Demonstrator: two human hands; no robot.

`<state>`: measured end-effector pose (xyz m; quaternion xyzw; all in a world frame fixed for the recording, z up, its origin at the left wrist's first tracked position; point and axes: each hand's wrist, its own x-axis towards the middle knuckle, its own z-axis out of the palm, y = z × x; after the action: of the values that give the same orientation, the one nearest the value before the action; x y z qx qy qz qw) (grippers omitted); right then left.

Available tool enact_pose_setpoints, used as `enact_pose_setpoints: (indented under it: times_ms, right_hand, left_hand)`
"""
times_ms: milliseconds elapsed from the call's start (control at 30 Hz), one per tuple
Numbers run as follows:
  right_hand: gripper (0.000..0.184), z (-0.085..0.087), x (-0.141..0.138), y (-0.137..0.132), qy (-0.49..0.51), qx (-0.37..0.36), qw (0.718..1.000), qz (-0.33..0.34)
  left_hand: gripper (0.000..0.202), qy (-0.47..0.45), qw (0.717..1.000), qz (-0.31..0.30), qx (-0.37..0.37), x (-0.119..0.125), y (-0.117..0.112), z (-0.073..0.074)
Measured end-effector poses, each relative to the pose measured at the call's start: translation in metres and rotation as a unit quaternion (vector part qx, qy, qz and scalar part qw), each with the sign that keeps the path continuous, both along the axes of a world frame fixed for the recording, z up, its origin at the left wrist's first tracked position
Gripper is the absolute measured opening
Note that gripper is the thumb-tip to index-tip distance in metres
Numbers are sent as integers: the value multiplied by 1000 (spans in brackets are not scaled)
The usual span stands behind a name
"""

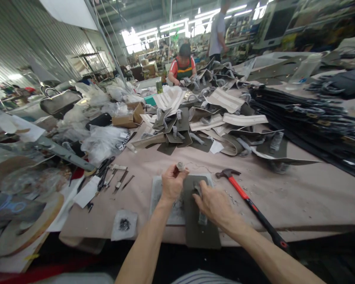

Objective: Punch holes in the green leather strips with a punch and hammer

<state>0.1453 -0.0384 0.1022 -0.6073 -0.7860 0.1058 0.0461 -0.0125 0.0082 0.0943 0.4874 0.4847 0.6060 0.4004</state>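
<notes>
My left hand (173, 183) is closed around a small pale cylinder (180, 166), its round end showing above my fingers; what kind of thing it is I cannot make out. Under my right hand (214, 201) lies a dark olive bag panel (199, 236), which overhangs the table's front edge. A strap tab wrapped in clear plastic (202, 219) is fixed to the panel, and my right thumb and fingers close on its upper part, slightly blurred. Beneath the panel sits a pale, worn slab (156, 197). To the right rests a claw hammer (245, 195) with a red and black handle.
Small metal tools (120, 179) lie at the left, near a pale square holding dark small parts (124, 225). Olive panels (177, 126) pile up behind, with stacked black pieces (307, 126) at the right. Across the table a person in red (182, 69) bends over work; another stands farther back.
</notes>
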Motion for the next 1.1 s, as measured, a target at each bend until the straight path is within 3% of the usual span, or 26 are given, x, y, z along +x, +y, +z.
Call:
enact_pose_setpoints:
  times_ms: [167,300,400,500,567,633,733,833,933,1100]
  right_hand:
    - [19,-39,-6,-11,95,-36,994,-31]
    - [41,-54,-8,-22,159,-46,985,-47]
    - [48,-58,9,-28,212,-25,976,-33]
    - [46,-60,48,-27,198,40,978,-59]
    - [43,-57,73,-23,188,95,974,-83]
    - [45,-51,85,-19,222,122,965,-62]
    - [53,-44,65,-24,268,89,958,57]
    - [46,-52,26,-42,221,68,962,143]
    - [39,-72,6,-60,191,91,966,151]
    - [37,-86,17,-65,202,101,960,166]
  left_hand:
    - [22,-50,995,-34,-78,19,10,-65]
    - [24,-71,991,-66,-93,25,14,-88]
    - [23,-49,990,-96,-93,22,8,-94]
    - [19,-29,989,-116,-84,17,1,-98]
    - [18,-18,988,-127,-84,14,-3,-98]
    - [17,0,987,-137,-86,13,-4,-96]
    - [18,22,986,-139,-85,14,-2,-90]
    - [20,13,987,-130,-91,16,1,-88]
    - [23,-8,987,-124,-105,18,1,-89]
    - [26,-25,983,-138,-116,17,1,-85]
